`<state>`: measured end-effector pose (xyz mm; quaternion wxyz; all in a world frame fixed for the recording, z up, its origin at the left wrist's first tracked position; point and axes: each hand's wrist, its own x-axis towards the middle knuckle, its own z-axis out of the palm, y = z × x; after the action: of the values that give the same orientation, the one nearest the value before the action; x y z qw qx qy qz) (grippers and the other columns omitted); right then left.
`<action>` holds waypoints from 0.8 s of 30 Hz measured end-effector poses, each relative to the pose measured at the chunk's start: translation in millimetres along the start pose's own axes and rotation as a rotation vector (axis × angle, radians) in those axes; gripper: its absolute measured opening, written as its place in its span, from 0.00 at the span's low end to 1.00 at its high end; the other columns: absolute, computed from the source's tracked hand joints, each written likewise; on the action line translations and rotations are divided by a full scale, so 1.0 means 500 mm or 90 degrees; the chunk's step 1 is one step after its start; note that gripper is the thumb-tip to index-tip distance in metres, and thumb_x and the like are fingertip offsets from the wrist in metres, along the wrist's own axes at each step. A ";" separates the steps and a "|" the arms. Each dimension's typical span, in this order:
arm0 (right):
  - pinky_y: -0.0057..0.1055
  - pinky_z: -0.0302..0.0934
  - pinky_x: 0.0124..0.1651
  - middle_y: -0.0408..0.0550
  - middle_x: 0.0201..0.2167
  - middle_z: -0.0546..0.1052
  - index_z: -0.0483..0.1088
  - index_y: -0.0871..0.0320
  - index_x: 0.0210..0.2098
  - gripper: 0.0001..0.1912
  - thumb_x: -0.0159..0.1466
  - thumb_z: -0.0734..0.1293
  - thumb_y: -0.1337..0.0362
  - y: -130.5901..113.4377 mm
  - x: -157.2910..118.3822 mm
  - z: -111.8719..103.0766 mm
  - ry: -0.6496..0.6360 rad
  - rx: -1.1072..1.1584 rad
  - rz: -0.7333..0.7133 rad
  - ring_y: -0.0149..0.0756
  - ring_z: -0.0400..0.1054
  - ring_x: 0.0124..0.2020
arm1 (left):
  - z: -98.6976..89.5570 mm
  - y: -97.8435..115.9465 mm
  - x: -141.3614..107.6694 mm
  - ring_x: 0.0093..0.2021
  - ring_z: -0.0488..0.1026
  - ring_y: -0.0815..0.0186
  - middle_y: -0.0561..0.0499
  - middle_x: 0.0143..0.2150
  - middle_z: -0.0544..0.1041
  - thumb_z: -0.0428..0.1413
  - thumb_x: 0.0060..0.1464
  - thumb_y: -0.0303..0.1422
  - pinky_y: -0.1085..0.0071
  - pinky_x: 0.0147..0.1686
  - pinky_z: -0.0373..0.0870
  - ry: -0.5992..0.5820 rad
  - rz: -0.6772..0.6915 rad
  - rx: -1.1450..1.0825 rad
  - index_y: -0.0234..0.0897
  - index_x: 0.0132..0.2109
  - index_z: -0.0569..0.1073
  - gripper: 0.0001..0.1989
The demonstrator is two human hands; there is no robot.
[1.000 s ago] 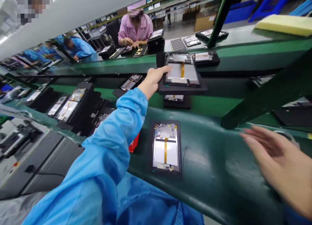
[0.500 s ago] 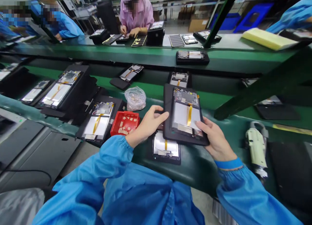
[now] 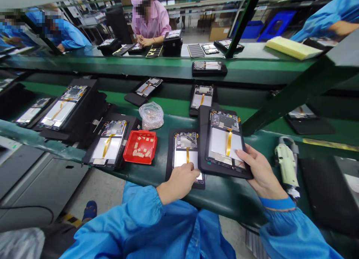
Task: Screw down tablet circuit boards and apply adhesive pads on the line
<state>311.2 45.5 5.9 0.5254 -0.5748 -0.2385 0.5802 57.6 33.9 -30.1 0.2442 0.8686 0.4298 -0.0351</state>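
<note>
In my right hand (image 3: 263,173) is an opened tablet (image 3: 224,139) on a black foam pad (image 3: 203,139), gripped at its right edge with the thumb on top. A circuit board, white battery and orange ribbon cable show inside it. My left hand (image 3: 181,181) reaches down over a second opened tablet (image 3: 186,141), which lies on the bench partly under the held one. Its fingers are curled together near the lower end of that tablet; what they pinch, if anything, is hidden.
Left of my hands are a red tray (image 3: 140,146) of small pale pieces, a plastic bag (image 3: 151,116) and more opened tablets (image 3: 110,143). A pale green electric screwdriver (image 3: 287,165) lies at right. A slanted green post (image 3: 288,90) stands close by. A person (image 3: 151,19) works opposite.
My left hand has left the held pad's edge and come down onto the lower tablet. My right hand has shifted the held tablet slightly right and down, uncovering more of the lower one.
</note>
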 end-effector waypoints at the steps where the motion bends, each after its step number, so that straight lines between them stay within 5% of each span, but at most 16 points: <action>1: 0.35 0.80 0.37 0.47 0.41 0.84 0.71 0.53 0.53 0.31 0.51 0.80 0.62 0.002 0.000 -0.003 0.000 0.001 -0.004 0.43 0.82 0.35 | -0.001 0.000 0.003 0.44 0.76 0.58 0.47 0.47 0.74 0.50 0.69 0.36 0.66 0.40 0.74 -0.005 0.003 0.008 0.41 0.47 0.76 0.11; 10: 0.32 0.80 0.34 0.46 0.40 0.85 0.73 0.52 0.52 0.29 0.52 0.80 0.62 -0.001 0.003 -0.009 -0.015 0.019 -0.011 0.42 0.81 0.32 | 0.034 -0.012 0.016 0.48 0.74 0.54 0.41 0.44 0.75 0.47 0.70 0.30 0.59 0.48 0.72 0.032 0.042 0.037 0.34 0.44 0.74 0.11; 14: 0.32 0.80 0.34 0.49 0.42 0.85 0.74 0.53 0.52 0.31 0.49 0.82 0.62 -0.010 -0.004 -0.004 -0.004 0.023 -0.021 0.45 0.82 0.35 | 0.016 -0.033 -0.022 0.42 0.74 0.60 0.46 0.41 0.76 0.50 0.69 0.29 0.65 0.44 0.72 0.111 0.024 -0.111 0.36 0.42 0.72 0.07; 17: 0.32 0.79 0.34 0.49 0.43 0.85 0.74 0.53 0.53 0.33 0.48 0.82 0.61 -0.004 -0.019 0.004 0.000 0.015 -0.005 0.46 0.82 0.35 | -0.045 -0.086 -0.074 0.34 0.73 0.66 0.52 0.35 0.75 0.52 0.67 0.30 0.71 0.37 0.69 0.253 -0.047 -0.323 0.38 0.40 0.71 0.05; 19: 0.30 0.79 0.33 0.49 0.44 0.85 0.73 0.52 0.55 0.37 0.47 0.82 0.62 0.011 -0.029 0.011 0.012 -0.002 0.025 0.45 0.82 0.34 | -0.108 -0.144 -0.093 0.34 0.74 0.66 0.52 0.35 0.76 0.52 0.67 0.32 0.72 0.36 0.69 0.345 -0.079 -0.344 0.38 0.44 0.72 0.05; 24: 0.34 0.78 0.30 0.53 0.44 0.84 0.68 0.53 0.60 0.46 0.44 0.84 0.59 0.075 -0.036 0.051 0.014 -0.019 0.089 0.48 0.81 0.32 | -0.285 -0.321 -0.018 0.45 0.76 0.59 0.44 0.42 0.81 0.53 0.65 0.30 0.66 0.50 0.69 0.480 -0.238 -0.054 0.35 0.44 0.79 0.10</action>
<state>271.5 25.5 -14.1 0.4778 -0.6040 -0.2004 0.6055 -91.6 174.2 34.4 0.0946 0.7169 0.6402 0.2593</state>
